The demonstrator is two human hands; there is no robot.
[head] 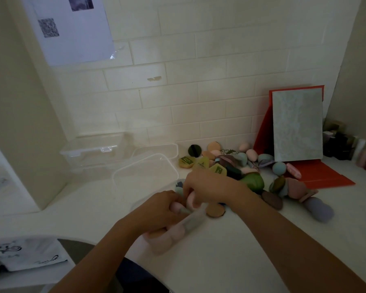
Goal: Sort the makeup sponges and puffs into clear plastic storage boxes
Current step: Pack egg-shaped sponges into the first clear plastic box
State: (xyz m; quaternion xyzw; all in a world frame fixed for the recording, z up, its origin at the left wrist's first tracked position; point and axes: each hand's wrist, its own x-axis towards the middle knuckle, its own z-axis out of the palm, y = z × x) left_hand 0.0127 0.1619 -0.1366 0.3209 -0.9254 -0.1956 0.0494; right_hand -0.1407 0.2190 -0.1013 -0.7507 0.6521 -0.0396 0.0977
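Head | left hand (163, 208) grips clear box (191, 221) | right hand (209, 185) pinches round puff (191, 201)

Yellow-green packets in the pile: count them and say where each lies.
3 yellow-green packets: one at the pile's left edge, one just right of it, one right again, just behind the right hand. More may be hidden under the pile.

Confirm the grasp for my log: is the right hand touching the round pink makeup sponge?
Touching. Head view shows the right hand pinching the round pink makeup sponge, fingers curled on it.
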